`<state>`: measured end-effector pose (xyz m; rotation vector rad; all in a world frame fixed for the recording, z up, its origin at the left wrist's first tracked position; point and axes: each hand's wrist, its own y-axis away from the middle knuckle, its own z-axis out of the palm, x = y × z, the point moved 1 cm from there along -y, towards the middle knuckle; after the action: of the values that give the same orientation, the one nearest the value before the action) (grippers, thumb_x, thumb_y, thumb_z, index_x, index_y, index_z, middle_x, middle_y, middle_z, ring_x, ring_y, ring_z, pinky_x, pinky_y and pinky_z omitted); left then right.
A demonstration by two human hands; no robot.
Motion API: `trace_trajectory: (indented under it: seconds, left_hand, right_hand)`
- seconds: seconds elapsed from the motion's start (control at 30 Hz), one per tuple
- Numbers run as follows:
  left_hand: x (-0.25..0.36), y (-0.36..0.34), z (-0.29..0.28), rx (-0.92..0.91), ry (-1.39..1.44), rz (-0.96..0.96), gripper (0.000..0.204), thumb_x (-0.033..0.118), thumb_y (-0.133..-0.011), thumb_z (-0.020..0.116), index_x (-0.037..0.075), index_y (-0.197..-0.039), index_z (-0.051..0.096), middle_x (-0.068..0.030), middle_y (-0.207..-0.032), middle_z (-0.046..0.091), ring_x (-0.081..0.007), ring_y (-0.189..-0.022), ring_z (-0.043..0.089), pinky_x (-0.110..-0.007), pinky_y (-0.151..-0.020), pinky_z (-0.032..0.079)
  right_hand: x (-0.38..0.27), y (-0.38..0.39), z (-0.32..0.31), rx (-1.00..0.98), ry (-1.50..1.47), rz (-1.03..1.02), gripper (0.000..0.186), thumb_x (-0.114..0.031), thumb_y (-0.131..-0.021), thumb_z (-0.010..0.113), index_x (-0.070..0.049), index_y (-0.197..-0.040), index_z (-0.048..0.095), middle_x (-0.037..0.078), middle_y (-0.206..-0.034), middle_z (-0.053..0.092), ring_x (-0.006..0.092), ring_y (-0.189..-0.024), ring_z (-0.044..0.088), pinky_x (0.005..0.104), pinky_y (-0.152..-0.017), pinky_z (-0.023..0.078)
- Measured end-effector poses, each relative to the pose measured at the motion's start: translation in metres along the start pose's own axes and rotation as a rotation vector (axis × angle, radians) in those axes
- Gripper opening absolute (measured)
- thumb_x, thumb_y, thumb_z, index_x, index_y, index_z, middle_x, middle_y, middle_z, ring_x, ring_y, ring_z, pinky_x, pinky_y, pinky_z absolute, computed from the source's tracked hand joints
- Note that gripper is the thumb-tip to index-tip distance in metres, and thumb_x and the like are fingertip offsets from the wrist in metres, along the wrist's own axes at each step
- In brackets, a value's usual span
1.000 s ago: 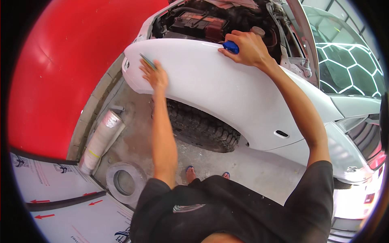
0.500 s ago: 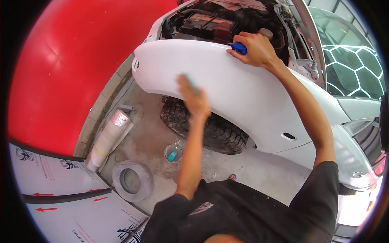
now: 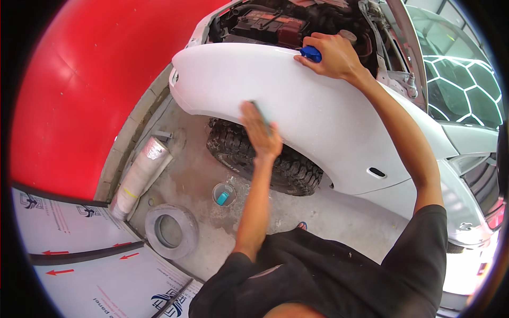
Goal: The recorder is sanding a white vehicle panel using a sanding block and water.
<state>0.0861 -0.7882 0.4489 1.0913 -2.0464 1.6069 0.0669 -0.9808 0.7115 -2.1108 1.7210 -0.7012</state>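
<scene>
My left hand (image 3: 262, 135) lies against the lower part of a white car fender (image 3: 307, 95), just above the wheel arch. Under its fingers is a thin, flat, dark green pad (image 3: 261, 116), much like a sanding pad; motion blurs the fingertips. Up at the fender's top edge, my right hand (image 3: 335, 55) is closed round a small blue object (image 3: 310, 53), whose kind I cannot make out. Below the arch shows a black, knobbly tyre (image 3: 265, 161), partly behind my left hand and forearm.
Beyond the fender lies an open engine bay with a battery (image 3: 270, 26). On the concrete floor stand a round clear tub (image 3: 216, 190) holding a teal object, a dusty tyre (image 3: 150, 225) and a wrapped roll (image 3: 139, 175). White panels (image 3: 79, 254) and a red surface (image 3: 69, 95) border the left.
My left hand has slid slightly right and down along the fender with the green pad. The right hand stays at the top edge; the whole view has shifted a little.
</scene>
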Motion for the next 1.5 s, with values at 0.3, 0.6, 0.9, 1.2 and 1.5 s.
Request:
trace_trajectory:
  seconds: [0.3,0.6,0.9,1.2,1.5]
  left_hand:
    - [-0.011,-0.002,0.001,0.091,0.032,-0.057,0.082,0.055,-0.107,0.027,-0.004,-0.161,0.006,-0.0267,-0.168,0.006,-0.0396,-0.157,0.005,-0.053,-0.126,0.002]
    - [-0.111,-0.077,-0.037,0.277,0.126,-0.318,0.078,0.057,-0.107,0.028,0.000,-0.160,0.019,-0.0237,-0.167,0.017,-0.0377,-0.156,0.014,-0.052,-0.126,0.010]
    - [-0.083,-0.083,-0.047,0.248,-0.007,-0.136,0.051,0.029,-0.111,0.031,0.001,-0.152,0.043,-0.0171,-0.160,0.039,-0.0401,-0.152,0.027,-0.058,-0.123,0.019]
    - [-0.030,-0.045,-0.020,0.271,0.113,-0.070,0.052,0.020,-0.109,0.035,-0.011,-0.151,0.033,-0.0308,-0.156,0.036,-0.0451,-0.147,0.033,-0.053,-0.120,0.028]
    - [-0.011,0.021,-0.002,0.205,-0.027,0.038,0.051,0.017,-0.107,0.035,-0.014,-0.149,0.036,-0.0358,-0.152,0.039,-0.0461,-0.144,0.038,-0.051,-0.118,0.035]
  right_hand:
    - [-0.008,-0.004,0.001,-0.042,-0.024,-0.005,0.033,-0.044,-0.086,0.073,-0.011,-0.091,0.072,0.010,-0.087,0.071,0.0345,-0.076,0.070,0.0456,-0.066,0.056]
    - [-0.023,-0.012,0.004,-0.058,-0.008,-0.004,0.033,-0.044,-0.086,0.072,-0.012,-0.092,0.072,0.009,-0.088,0.070,0.0329,-0.080,0.070,0.0448,-0.069,0.056]
    - [-0.017,-0.013,-0.003,-0.053,0.004,0.015,0.034,-0.045,-0.085,0.072,-0.011,-0.092,0.072,0.009,-0.087,0.071,0.0341,-0.079,0.070,0.0454,-0.070,0.055]
    - [-0.002,-0.005,0.007,-0.007,-0.001,-0.026,0.038,-0.047,-0.085,0.072,-0.010,-0.097,0.074,0.013,-0.089,0.072,0.0354,-0.076,0.070,0.0466,-0.066,0.055]
    - [-0.009,-0.008,0.007,-0.008,0.017,-0.030,0.041,-0.048,-0.090,0.071,-0.008,-0.097,0.073,0.013,-0.090,0.071,0.0347,-0.075,0.070,0.0418,-0.069,0.056]
